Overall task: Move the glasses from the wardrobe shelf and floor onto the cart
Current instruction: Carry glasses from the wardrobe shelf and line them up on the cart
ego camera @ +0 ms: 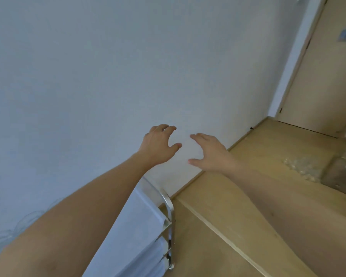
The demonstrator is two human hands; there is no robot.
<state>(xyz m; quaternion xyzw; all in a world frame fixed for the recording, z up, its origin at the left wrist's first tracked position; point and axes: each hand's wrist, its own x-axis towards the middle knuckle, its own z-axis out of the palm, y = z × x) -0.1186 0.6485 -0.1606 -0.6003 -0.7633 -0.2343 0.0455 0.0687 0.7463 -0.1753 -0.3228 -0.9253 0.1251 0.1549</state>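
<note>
I read this as between trips: both hands, left (158, 145) and right (210, 152), spread and holding nothing past the cart (148, 226); next, reach the floor glasses (300, 164).

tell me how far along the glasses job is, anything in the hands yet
Done: faint clear glasses seem to sit on the cart at lower left, though blurred. In hand: nothing; the left hand and right hand are both open and empty, held out in front of the white wall. Left: a blurred cluster of what looks like glassware remains on the wooden floor at right.
</note>
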